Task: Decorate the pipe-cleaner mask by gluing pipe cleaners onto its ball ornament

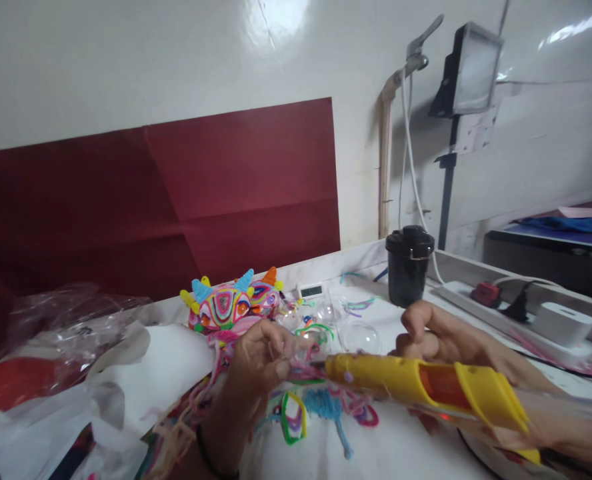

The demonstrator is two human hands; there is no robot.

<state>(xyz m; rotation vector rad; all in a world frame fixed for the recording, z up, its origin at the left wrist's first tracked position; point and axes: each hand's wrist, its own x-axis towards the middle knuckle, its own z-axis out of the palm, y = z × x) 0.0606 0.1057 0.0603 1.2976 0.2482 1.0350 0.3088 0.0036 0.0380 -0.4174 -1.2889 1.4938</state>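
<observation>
My left hand point(263, 353) is closed in a pinch on a pink fuzzy craft piece point(303, 367) near the middle of the view. In my right hand point(441, 340) is a yellow glue gun point(386, 377), its dark tip touching or very close to the pink piece. A small red light glows on the gun's underside. Just below lie a white shape edged in green and yellow point(293, 419) and a blue fuzzy piece point(323, 403). Behind my left hand sit colourful horned animal heads point(223, 303).
Clear plastic domes point(361, 338) and a small display point(311, 291) are behind the hands. A black lidded cup point(410, 267) stands at the back right, beside a power strip point(459, 293). White sheets point(161, 357) and clear plastic wrap point(71, 313) cover the left.
</observation>
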